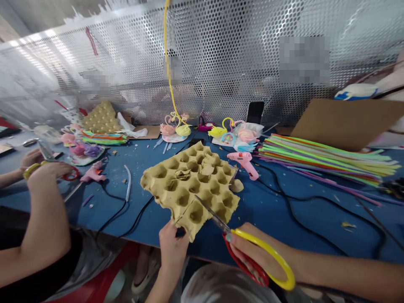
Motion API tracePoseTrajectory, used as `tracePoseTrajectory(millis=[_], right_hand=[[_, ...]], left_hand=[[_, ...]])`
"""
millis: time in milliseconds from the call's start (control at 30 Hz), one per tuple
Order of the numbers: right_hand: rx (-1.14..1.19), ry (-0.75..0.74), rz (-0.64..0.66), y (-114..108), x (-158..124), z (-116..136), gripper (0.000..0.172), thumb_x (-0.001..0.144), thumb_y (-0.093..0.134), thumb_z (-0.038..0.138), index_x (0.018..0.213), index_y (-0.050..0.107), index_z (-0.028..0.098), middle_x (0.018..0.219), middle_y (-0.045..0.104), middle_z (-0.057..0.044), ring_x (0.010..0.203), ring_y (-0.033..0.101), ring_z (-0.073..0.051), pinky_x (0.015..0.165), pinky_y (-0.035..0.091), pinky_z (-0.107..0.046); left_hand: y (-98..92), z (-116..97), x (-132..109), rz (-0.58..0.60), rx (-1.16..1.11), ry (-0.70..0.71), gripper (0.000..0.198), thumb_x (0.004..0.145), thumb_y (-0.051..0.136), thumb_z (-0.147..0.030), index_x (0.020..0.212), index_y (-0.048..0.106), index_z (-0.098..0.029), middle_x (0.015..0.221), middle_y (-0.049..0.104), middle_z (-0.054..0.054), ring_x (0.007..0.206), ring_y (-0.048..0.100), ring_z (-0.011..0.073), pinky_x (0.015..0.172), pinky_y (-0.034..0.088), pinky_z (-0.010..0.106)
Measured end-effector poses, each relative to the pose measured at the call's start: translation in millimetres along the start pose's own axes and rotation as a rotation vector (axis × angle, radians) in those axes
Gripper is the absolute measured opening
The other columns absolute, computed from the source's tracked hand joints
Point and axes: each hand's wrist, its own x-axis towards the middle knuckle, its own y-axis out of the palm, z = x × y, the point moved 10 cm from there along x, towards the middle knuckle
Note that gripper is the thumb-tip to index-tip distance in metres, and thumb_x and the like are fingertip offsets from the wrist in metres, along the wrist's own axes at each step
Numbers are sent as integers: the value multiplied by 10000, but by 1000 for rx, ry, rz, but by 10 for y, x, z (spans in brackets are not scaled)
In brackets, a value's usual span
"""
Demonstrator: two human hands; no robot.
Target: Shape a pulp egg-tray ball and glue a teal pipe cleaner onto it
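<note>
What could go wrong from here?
1. The left hand grips the near edge of the egg tray, close to where the scissors are working, so a slip might nick the fingers.
2. The tray has a ragged edge and loose scraps on top; it could tear unevenly.
3. Black cords run near the right forearm; a snag might drag the glue gun.
</note>
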Motion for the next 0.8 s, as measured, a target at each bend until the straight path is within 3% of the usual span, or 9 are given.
tracePoseTrajectory(millis=[233, 400, 600, 800], right_hand=[[91, 0, 257, 161, -1, 137, 803, 628, 506, 980, 642, 491, 177, 633, 623, -43, 475, 601, -110, 393, 437, -183], [-7, -14, 368, 174, -108, 294, 819, 717, 390, 977, 801, 527, 174, 776, 703, -88, 509, 619, -107, 435, 456, -193], [-129, 19, 184, 12, -42, 260, 741, 851, 341, 883, 681, 518, 183, 496, 547, 12, 361, 498, -75, 393, 390, -172], [-207, -12, 7, -69, -33, 279, 677, 947, 417, 725, 564, 495, 173, 464, 511, 8, 382, 505, -80, 394, 396, -166]], left_hand=[[66, 69, -105, 31, 182, 143, 168, 820, 617, -184, 759, 773, -197, 695, 760, 60, 618, 710, 191, 578, 539, 232], [80, 101, -194, 28, 226, 187, 231, 844, 621, -203, 646, 741, -205, 620, 719, 54, 537, 667, 172, 526, 504, 224], [73, 23, -221, 42, 205, 260, 218, 855, 619, -193, 698, 771, -195, 644, 740, 60, 558, 686, 165, 543, 510, 214], [53, 3, -186, 57, 197, 237, 256, 857, 593, -241, 686, 780, -202, 601, 724, 60, 533, 671, 161, 525, 502, 208]])
